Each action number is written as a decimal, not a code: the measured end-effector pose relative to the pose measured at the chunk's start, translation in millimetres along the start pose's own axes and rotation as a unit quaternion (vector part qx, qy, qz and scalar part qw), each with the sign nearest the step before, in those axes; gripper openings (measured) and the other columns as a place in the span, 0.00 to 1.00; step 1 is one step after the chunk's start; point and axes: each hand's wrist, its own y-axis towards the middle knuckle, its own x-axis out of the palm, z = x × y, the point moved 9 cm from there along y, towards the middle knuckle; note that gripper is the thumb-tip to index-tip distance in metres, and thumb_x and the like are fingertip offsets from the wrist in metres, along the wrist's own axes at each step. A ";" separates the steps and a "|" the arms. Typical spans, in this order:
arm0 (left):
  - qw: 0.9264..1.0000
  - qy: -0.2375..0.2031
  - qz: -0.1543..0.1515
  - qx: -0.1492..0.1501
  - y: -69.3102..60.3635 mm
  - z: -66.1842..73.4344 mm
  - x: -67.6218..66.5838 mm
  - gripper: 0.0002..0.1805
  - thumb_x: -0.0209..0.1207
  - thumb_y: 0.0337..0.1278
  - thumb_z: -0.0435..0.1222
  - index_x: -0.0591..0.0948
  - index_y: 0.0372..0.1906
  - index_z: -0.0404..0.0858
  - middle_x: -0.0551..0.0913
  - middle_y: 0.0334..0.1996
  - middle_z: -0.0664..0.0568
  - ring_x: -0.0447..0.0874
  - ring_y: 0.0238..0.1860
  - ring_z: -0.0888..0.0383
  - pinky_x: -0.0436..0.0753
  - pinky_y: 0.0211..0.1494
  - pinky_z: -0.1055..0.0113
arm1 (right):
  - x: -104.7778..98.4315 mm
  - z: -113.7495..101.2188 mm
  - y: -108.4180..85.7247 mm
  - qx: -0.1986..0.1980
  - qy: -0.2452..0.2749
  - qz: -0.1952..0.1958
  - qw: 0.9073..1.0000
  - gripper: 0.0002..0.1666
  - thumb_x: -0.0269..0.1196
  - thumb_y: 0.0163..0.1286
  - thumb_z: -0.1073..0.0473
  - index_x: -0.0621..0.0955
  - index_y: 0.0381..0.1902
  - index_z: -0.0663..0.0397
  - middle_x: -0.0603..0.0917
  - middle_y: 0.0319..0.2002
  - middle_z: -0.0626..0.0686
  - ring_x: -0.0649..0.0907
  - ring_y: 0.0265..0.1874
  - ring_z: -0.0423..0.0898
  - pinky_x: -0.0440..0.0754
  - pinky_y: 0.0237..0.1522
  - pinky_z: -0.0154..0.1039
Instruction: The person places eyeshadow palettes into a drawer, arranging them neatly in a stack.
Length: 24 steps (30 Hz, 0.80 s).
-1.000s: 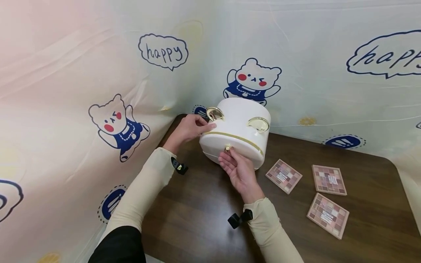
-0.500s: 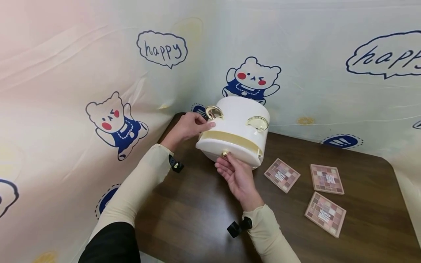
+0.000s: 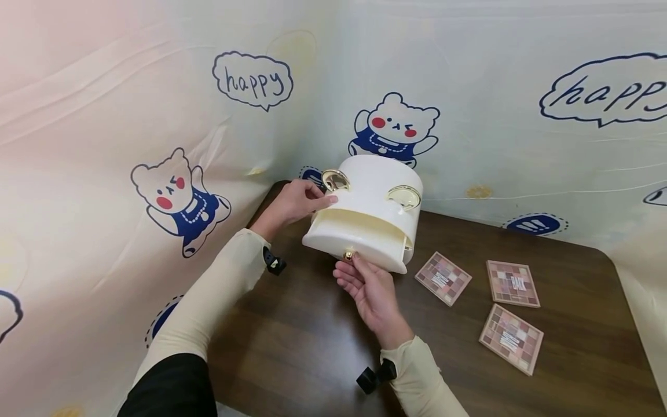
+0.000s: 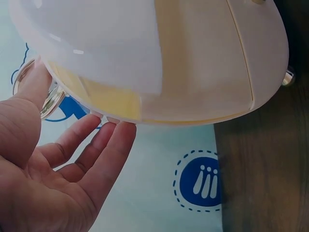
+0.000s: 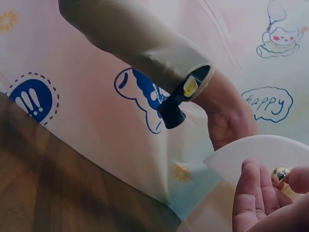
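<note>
A white rounded box [image 3: 383, 179] with gold ear-shaped pieces stands at the back of the table, its upper front drawer [image 3: 359, 240] pulled well out. The left hand [image 3: 297, 204] steadies the box's left side, thumb on the front beside the gold ear; in the left wrist view the fingertips of that hand [image 4: 72, 164] rest along the box's edge. At the drawer front, the right hand [image 3: 372, 289] pinches the gold knob [image 3: 348, 255] between thumb and finger. The right wrist view shows the knob [image 5: 280, 175] by the thumb of the right hand [image 5: 265, 208].
Three pink square palettes, one nearest the box [image 3: 443, 278], another behind [image 3: 513, 283] and one in front [image 3: 511, 339], lie on the dark wooden table [image 3: 292, 336]. A printed cloth [image 3: 469, 87] hangs behind and to the left.
The drawer has slid out from nearly closed, with the right hand moving toward the person on its knob. The left hand has stayed at the box's side.
</note>
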 end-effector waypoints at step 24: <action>1.000 0.002 -0.013 -0.017 -0.2 0.7 0.2 0.27 0.68 0.54 0.60 0.84 0.45 0.41 0.83 0.40 0.48 0.84 0.39 0.48 0.84 0.41 0.58 | -3.0 19.5 -35.5 0.019 0.021 -0.012 1.000 0.13 0.59 0.77 0.59 0.78 0.48 0.66 0.88 0.36 0.57 0.89 0.35 0.47 0.85 0.40 0.36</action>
